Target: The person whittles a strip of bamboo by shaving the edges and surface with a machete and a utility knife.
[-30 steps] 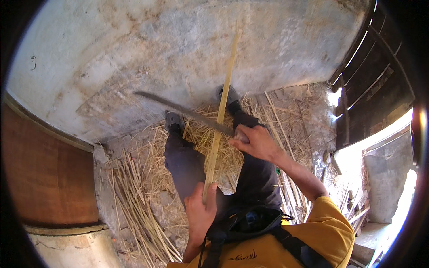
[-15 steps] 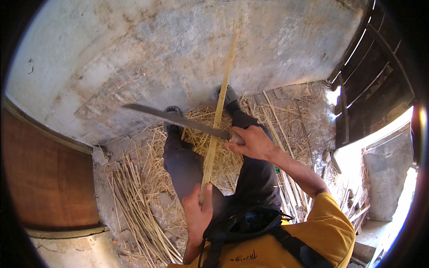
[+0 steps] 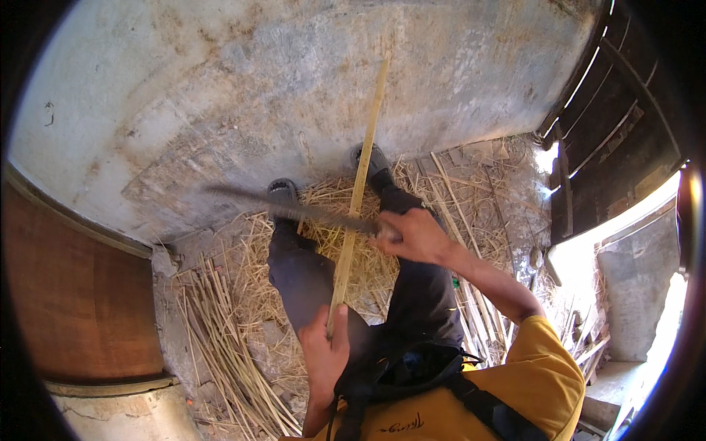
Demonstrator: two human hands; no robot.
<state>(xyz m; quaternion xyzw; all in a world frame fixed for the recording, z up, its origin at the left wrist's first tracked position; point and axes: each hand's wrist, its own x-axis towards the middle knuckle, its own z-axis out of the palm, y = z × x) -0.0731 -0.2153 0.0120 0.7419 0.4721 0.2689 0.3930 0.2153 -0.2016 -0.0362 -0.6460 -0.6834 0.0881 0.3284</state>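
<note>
Pinching at the near end: left hand [image 3: 323, 353] clamped on a pale strip [image 3: 358, 184], thumb along one side, fingers along the other. Person wears a yellow shirt [image 3: 548, 360]; an open black bag [image 3: 412, 367] sits at the waist. Strip runs from the left hand, out between the legs in dark trousers [image 3: 430, 301], its far end in line with the wall; whether it touches there, I cannot tell. Right hand [image 3: 421, 235] closed round the handle of a long dark blade [image 3: 301, 211]. Blade lies across the strip just beyond the handle, pointing left; outline blurred, contact with the strip unclear.

Underfoot, straw [image 3: 368, 294] covers much of the floor [image 3: 166, 323]. Loose bundle of thin sticks [image 3: 228, 345] near the floor's left edge; more lengths [image 3: 478, 323] to the right of the legs. Both dark shoes [image 3: 371, 156] near the floor's far edge, at the foot of a stained grey wall [image 3: 294, 95]. Brown panel [image 3: 81, 287] beyond the left edge; dark boards [image 3: 625, 132] past the far right corner, light showing through gaps.
</note>
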